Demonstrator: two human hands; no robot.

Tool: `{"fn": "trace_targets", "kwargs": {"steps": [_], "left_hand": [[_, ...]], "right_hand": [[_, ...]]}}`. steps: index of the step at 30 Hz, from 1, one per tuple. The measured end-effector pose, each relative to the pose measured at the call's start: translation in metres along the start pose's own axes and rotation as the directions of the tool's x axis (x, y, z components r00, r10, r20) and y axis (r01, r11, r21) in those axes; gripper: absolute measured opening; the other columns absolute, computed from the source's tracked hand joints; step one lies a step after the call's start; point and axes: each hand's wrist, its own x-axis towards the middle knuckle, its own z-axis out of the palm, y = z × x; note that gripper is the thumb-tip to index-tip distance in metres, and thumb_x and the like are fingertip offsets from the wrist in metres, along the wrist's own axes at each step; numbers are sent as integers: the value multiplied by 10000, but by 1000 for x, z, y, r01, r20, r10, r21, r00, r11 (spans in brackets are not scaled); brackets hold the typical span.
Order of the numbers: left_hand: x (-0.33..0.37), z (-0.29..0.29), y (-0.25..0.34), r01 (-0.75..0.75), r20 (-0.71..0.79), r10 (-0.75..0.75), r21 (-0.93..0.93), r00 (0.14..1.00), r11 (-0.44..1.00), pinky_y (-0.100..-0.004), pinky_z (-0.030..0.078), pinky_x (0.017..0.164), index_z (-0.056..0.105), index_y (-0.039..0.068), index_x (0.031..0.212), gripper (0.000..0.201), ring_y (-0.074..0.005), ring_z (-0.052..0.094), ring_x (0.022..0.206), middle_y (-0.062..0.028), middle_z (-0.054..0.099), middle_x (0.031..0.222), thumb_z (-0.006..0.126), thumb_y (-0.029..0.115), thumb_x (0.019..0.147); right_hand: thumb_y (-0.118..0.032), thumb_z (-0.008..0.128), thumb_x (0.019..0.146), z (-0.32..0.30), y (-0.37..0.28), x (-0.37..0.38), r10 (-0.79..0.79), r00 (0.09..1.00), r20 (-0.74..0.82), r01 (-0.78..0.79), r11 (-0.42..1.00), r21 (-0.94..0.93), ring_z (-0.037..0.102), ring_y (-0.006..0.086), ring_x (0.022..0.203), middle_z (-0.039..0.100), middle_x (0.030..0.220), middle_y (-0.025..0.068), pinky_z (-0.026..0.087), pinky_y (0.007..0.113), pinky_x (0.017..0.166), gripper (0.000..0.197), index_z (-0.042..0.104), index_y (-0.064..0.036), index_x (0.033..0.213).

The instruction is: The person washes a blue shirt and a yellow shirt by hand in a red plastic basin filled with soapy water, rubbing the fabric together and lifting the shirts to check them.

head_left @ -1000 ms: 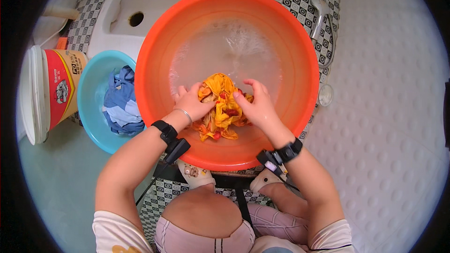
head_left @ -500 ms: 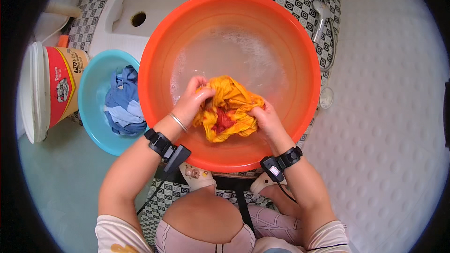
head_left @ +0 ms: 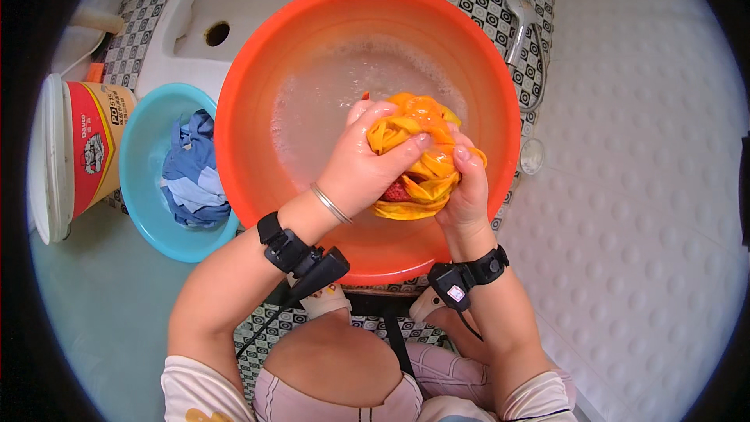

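A wet, bunched yellow-orange cloth (head_left: 422, 113) with a red patch showing in its folds is held above the water of a large orange basin (head_left: 248, 187). My left hand (head_left: 366, 156) grips it from the left, thumb pressed over the top of the bundle. On the right side my right hand (head_left: 467, 187) is closed round it too, thumb up, the other fingers partly hidden by the cloth and hand. Cloudy, sudsy water (head_left: 328, 94) covers the basin's bottom.
A light-blue basin (head_left: 141, 180) with blue clothes (head_left: 191, 164) stands at the left. Beyond it is a lidded bucket (head_left: 86, 148). A squat toilet (head_left: 160, 62) lies at the far left, a shower head (head_left: 519, 19) at the far right. A textured white surface (head_left: 625, 187) fills the right.
The cloth has gone from loosely spread to a tighter bundle, moved up and to the right. My hands have come closer together around it. The whole view has shifted slightly.
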Motion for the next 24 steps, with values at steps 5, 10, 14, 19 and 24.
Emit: {"fn": "trace_targets", "kwargs": {"steps": [5,10,14,19,24], "left_hand": [[3,6,8,-83,-30,82,-60,996,995,-340,470,804,575,-13,965,278,-248,570,894,-127,550,987,721,145,789],[3,-6,27,-106,90,100,62,991,992,-263,449,817,560,0,977,163,-139,534,921,-69,516,983,644,42,844],[4,-8,37,-113,88,110,26,990,993,-254,437,817,539,-7,968,146,-128,522,914,-63,506,973,626,34,858],[12,-12,45,18,48,-6,-251,999,968,-246,419,843,525,-20,970,159,-125,508,931,-57,497,985,621,24,851],[9,-20,33,-219,89,222,-49,971,975,-304,431,794,509,-24,842,209,-195,501,822,-88,501,859,676,81,774]], "right_hand": [[-354,527,858,14,-4,-4,28,999,-39,-27,999,34,570,244,1143,556,1258,159,430,357,1005,610,445,46,1312],[-326,498,868,9,-6,-6,34,999,4,-34,999,-26,579,247,1129,569,1240,167,432,349,999,586,447,58,1308],[-245,497,917,7,-13,-6,38,997,68,-37,999,-14,539,224,1173,525,1292,147,410,330,1016,536,402,81,1331],[-451,503,934,-5,-10,2,42,998,47,-48,989,138,472,236,1248,452,1370,123,387,385,1051,654,313,-62,1426],[-415,572,907,-9,-2,3,308,937,166,-348,859,375,411,258,1310,364,1443,98,365,418,1076,692,256,-123,1449]]}}
